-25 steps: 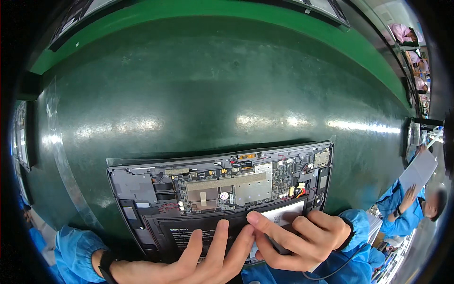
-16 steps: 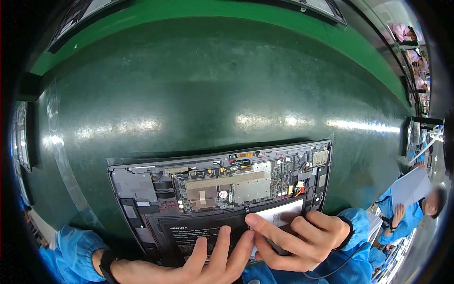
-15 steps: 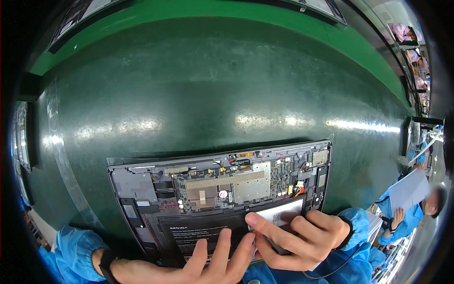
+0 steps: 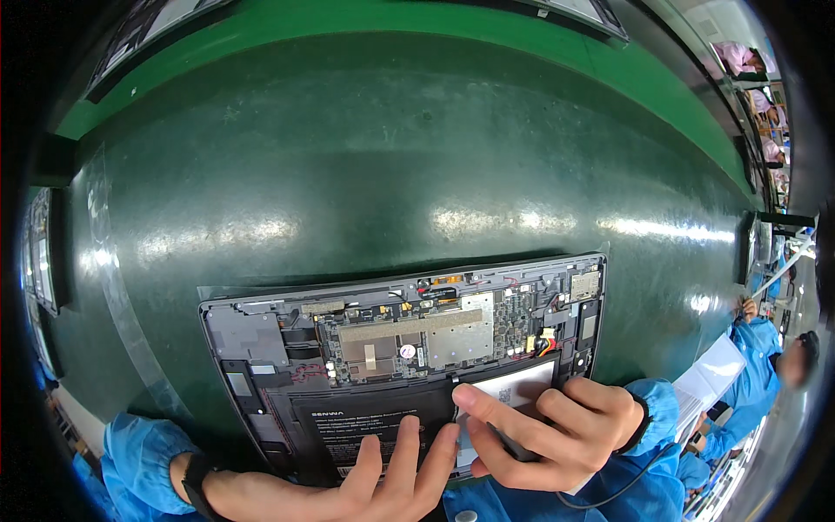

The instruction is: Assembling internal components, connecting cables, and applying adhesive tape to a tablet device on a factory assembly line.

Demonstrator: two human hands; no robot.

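Observation:
An opened tablet-like device (image 4: 252, 335) lies before me, its circuit board (image 4: 383, 350) bare along the far half. A flat black battery (image 4: 357, 416) with white print fills the near middle, and a white panel (image 4: 522, 389) adjoins it on the right. My left hand (image 4: 383, 487) rests over the battery's near part, fingers spread and holding nothing. Over the seam between battery and white panel is my right hand (image 4: 557, 439), index finger stretched to the seam, other fingers curled. Something dark and rounded (image 4: 515, 445) shows within its grip; its kind is hidden. A pale blue patch shows between the hands.
A green work mat (image 4: 374, 165) covers the table, with clear tape (image 4: 122, 304) at left. Other devices lie at the far left (image 4: 148, 30), far right (image 4: 583, 10) and left edge (image 4: 42, 252). A co-worker in blue (image 4: 748, 383) holds white sheets (image 4: 709, 374) at right.
My left fingers have drawn slightly left and nearer, uncovering more pale blue between the hands. The device has shifted very slightly. At right, the co-worker's white sheets have moved lower and tilted.

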